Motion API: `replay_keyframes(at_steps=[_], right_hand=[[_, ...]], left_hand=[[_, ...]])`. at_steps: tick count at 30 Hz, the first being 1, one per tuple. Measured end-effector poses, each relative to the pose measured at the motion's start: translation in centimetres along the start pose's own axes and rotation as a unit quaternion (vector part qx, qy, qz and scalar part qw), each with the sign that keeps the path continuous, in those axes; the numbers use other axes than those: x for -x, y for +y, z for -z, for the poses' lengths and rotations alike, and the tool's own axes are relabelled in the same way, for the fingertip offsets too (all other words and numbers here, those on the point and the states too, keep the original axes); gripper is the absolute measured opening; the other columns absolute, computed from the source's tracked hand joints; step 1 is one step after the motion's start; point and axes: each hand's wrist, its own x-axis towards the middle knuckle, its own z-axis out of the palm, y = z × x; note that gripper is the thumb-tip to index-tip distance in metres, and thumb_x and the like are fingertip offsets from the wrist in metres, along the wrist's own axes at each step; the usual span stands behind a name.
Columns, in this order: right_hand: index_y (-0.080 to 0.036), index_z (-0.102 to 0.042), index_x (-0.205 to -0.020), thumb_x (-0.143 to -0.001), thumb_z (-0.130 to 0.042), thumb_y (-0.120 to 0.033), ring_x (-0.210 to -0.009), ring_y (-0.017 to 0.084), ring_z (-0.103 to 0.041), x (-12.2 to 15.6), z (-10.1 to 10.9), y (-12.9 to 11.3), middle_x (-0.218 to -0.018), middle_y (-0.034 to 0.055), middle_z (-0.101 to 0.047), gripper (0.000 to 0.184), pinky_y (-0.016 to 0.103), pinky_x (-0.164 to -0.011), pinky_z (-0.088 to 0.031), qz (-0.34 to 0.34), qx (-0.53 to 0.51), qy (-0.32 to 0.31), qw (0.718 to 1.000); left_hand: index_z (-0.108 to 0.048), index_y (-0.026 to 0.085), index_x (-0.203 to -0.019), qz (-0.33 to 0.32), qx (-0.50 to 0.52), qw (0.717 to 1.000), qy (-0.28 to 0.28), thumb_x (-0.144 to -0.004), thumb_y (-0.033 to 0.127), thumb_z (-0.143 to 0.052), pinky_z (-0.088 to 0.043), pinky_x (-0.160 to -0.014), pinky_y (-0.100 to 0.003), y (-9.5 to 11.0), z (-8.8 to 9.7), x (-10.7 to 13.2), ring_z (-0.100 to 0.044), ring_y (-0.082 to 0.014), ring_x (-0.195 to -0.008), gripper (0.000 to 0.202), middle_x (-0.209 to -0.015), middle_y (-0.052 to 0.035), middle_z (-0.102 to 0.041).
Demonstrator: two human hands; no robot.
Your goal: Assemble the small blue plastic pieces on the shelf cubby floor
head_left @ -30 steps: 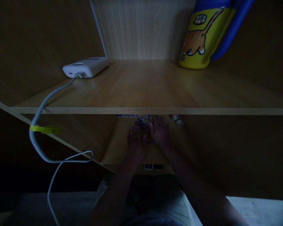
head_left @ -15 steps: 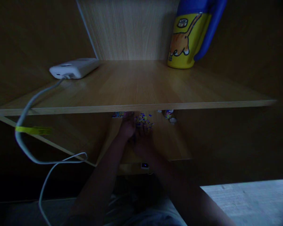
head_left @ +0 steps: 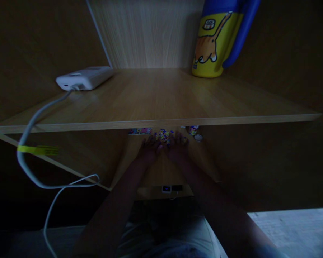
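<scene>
Under a wooden shelf [head_left: 156, 123], in deep shadow, both my hands reach onto a lower wooden surface [head_left: 201, 161]. My left hand [head_left: 148, 150] and my right hand [head_left: 177, 147] lie side by side, fingers pointing away, at the near edge of a small heap of colourful bits [head_left: 164, 136]. The fingers look stretched and a little spread, touching or bordering the heap. It is too dark to see whether anything lies in either hand.
A white power bank [head_left: 82, 78] lies on the shelf's left with a white cable [head_left: 29, 125] looping down, a yellow tag [head_left: 37, 149] on it. A yellow and blue bottle [head_left: 214, 43] stands at the back right. A colourful strip [head_left: 140, 131] and a small jar [head_left: 193, 129] sit near the heap.
My left hand has drawn back from the strip and my right hand has moved forward. Both now rest side by side at the heap. The view has barely shifted.
</scene>
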Motion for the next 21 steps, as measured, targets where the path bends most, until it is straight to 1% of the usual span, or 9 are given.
replay_keyframes(at_steps=[3, 6, 8, 11, 15, 17, 18, 20, 21], right_hand=[[-0.022, -0.015, -0.183, -0.112, -0.021, -0.077, -0.176, 0.04, -0.003, -1.6, 0.1, 0.7, -0.191, 0.0169, -0.001, 0.09, 0.074, -0.135, -0.001, 0.008, 0.003, -0.011, 1.0], [-0.023, -0.017, -0.183, -0.111, -0.023, -0.078, -0.176, 0.041, -0.004, -3.2, 0.2, 0.7, -0.191, 0.0152, -0.003, 0.091, 0.076, -0.135, 0.0, 0.02, 0.003, -0.026, 0.999], [-0.025, -0.019, -0.183, -0.11, -0.023, -0.079, -0.176, 0.041, -0.003, -4.0, 0.1, 0.3, -0.191, 0.0138, -0.004, 0.091, 0.077, -0.134, 0.002, 0.031, 0.002, -0.035, 0.999], [-0.028, -0.021, -0.182, -0.109, -0.025, -0.081, -0.176, 0.041, -0.004, -4.7, -0.1, -0.7, -0.191, 0.0122, -0.008, 0.091, 0.077, -0.134, 0.003, 0.055, -0.002, -0.044, 0.998], [-0.034, -0.027, -0.181, -0.109, -0.031, -0.081, -0.176, 0.039, -0.011, -4.6, -0.4, -1.9, -0.189, 0.0089, -0.02, 0.085, 0.075, -0.135, 0.001, 0.096, -0.014, -0.043, 0.994], [-0.036, -0.031, -0.18, -0.113, -0.03, -0.075, -0.175, 0.036, -0.016, -4.5, -0.3, -2.0, -0.188, 0.0073, -0.025, 0.078, 0.072, -0.137, -0.004, 0.109, -0.023, -0.035, 0.993], [-0.035, -0.032, -0.179, -0.115, -0.027, -0.071, -0.175, 0.034, -0.02, -4.4, -0.1, -1.9, -0.188, 0.0074, -0.028, 0.074, 0.07, -0.138, -0.008, 0.109, -0.029, -0.028, 0.993], [-0.03, -0.036, -0.178, -0.119, -0.019, -0.059, -0.173, 0.031, -0.025, -4.1, 0.5, -1.6, -0.186, 0.0092, -0.032, 0.069, 0.067, -0.138, -0.014, 0.1, -0.04, -0.005, 0.994], [-0.027, -0.038, -0.177, -0.119, -0.016, -0.055, -0.173, 0.031, -0.026, -3.8, 0.9, -1.4, -0.185, 0.0104, -0.033, 0.068, 0.067, -0.138, -0.015, 0.092, -0.046, 0.011, 0.995]], left_hand=[[-0.036, 0.024, -0.179, 0.024, -0.013, 1.0, -0.001, -0.118, 0.057, -0.031, -0.017, -0.139, -0.068, 0.5, -0.1, 1.9, -0.018, -0.0391, -0.175, 0.069, -0.188, -0.0138, -0.024], [-0.035, 0.03, -0.179, 0.04, -0.022, 0.999, 0.006, -0.118, 0.058, -0.032, -0.017, -0.139, -0.067, 1.1, 0.0, 3.7, -0.018, -0.0392, -0.175, 0.067, -0.189, -0.0104, -0.021], [-0.037, 0.032, -0.179, 0.047, -0.025, 0.998, 0.014, -0.118, 0.057, -0.032, -0.017, -0.139, -0.068, 1.5, 0.2, 4.7, -0.018, -0.0396, -0.175, 0.065, -0.189, -0.0089, -0.021], [-0.04, 0.033, -0.177, 0.058, -0.022, 0.998, 0.029, -0.118, 0.056, -0.032, -0.015, -0.139, -0.069, 2.0, 0.5, 6.0, -0.02, -0.0397, -0.175, 0.064, -0.189, -0.0088, -0.025], [-0.045, 0.028, -0.175, 0.068, 0.0, 0.997, 0.047, -0.118, 0.055, -0.033, -0.014, -0.14, -0.068, 2.9, 0.3, 7.3, -0.021, -0.0385, -0.175, 0.064, -0.187, -0.0118, -0.029], [-0.049, 0.025, -0.173, 0.071, 0.019, 0.996, 0.058, -0.117, 0.056, -0.036, -0.013, -0.14, -0.068, 3.5, 0.1, 7.6, -0.022, -0.0397, -0.174, 0.065, -0.186, -0.0147, -0.03], [-0.051, 0.024, -0.172, 0.073, 0.03, 0.995, 0.064, -0.117, 0.056, -0.037, -0.012, -0.14, -0.069, 3.9, -0.1, 7.6, -0.022, -0.0405, -0.174, 0.065, -0.185, -0.0157, -0.031], [-0.054, 0.023, -0.169, 0.076, 0.055, 0.992, 0.08, -0.116, 0.058, -0.039, -0.012, -0.14, -0.07, 4.7, -0.3, 7.4, -0.023, -0.0411, -0.174, 0.065, -0.184, -0.0159, -0.034], [-0.054, 0.024, -0.169, 0.077, 0.07, 0.99, 0.091, -0.116, 0.058, -0.039, -0.012, -0.141, -0.069, 4.9, -0.4, 7.2, -0.024, -0.0397, -0.174, 0.065, -0.184, -0.0146, -0.036]])
